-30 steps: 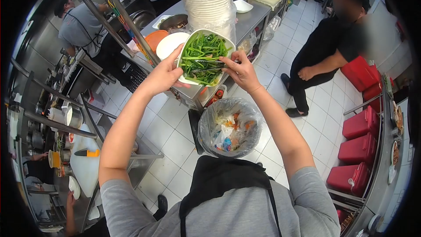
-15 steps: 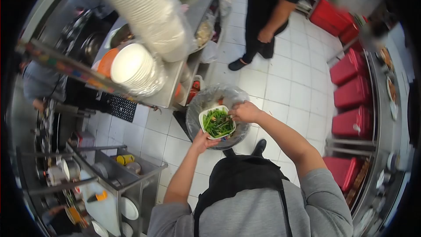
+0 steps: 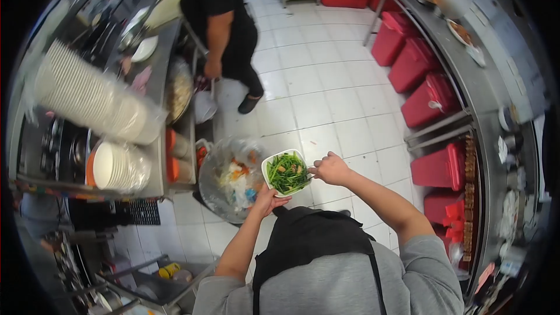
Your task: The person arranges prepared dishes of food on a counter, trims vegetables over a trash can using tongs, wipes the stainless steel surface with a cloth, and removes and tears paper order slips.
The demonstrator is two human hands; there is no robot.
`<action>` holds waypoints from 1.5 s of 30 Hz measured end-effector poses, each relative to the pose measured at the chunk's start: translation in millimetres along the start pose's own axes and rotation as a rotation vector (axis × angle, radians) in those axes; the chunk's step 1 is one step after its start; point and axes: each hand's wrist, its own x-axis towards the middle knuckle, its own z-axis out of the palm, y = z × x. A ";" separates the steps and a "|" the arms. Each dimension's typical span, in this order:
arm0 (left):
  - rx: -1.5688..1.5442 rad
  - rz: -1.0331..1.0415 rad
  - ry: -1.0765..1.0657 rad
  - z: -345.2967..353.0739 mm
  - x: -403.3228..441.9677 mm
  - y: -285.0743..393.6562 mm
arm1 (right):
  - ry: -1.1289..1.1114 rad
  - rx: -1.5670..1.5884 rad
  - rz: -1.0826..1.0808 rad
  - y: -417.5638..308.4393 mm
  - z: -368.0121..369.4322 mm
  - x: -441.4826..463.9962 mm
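Gripping a white bowl point(image 3: 265, 169) of cooked greens point(image 3: 286, 175) with left hand point(image 3: 269, 200) — and pinching tongs point(image 3: 311, 170) at its edge with right hand point(image 3: 331, 169).

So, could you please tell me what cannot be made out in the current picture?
In the head view:
Inside base of the bowl: hidden by the greens.
Kind of utensil: partly covered by the right hand, the rest too small.
Co-worker's head: cut off by the top edge.
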 end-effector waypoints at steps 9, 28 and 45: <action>0.136 -0.039 -0.142 168.7 80.9 -67.5 | 0.320 0.194 0.435 118.0 34.8 -252.1; 0.595 -0.658 -0.838 607.2 186.7 -256.2 | 0.958 0.431 2.164 27.1 72.9 -807.6; 0.846 -0.890 -1.249 899.8 57.7 -531.2 | 1.097 0.059 2.595 21.4 191.2 -1210.9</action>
